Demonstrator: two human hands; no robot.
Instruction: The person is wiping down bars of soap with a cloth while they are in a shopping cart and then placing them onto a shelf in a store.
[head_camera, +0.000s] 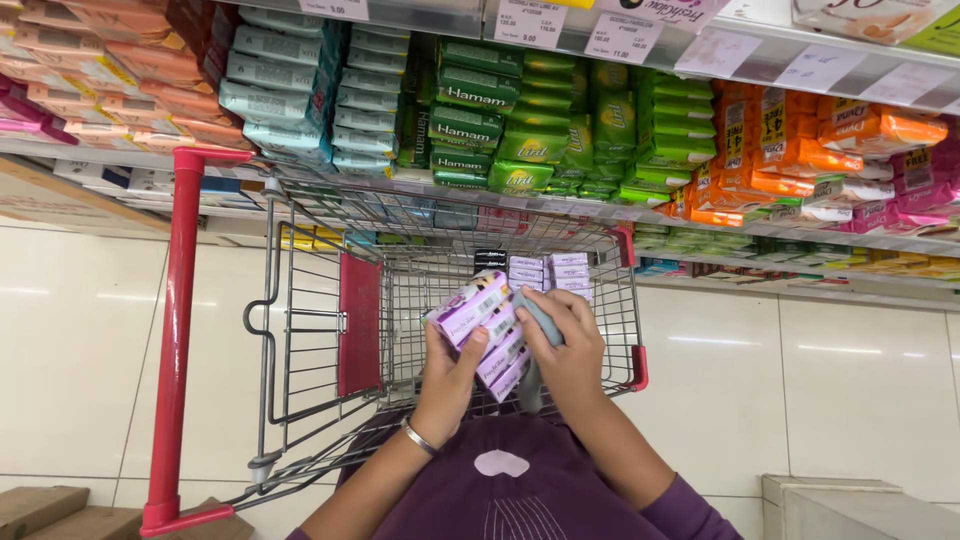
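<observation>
My left hand (447, 378) grips a stack of purple soap boxes (478, 322) from below and the left, holding it over the wire shopping cart (325, 300). My right hand (565, 345) presses a grey cloth (540, 318) against the right side of the stack. The cloth hangs down past the boxes. Several more purple boxes (550, 272) lie in the far end of the cart basket. A bracelet sits on my left wrist.
Shelves (620, 45) full of soap packs in pink, teal, green and orange run across the top, with price tags on the shelf edge. The cart's red handle (175, 330) is at left. Cardboard boxes (50, 505) lie bottom left, a white block (860, 505) bottom right, on white floor tiles.
</observation>
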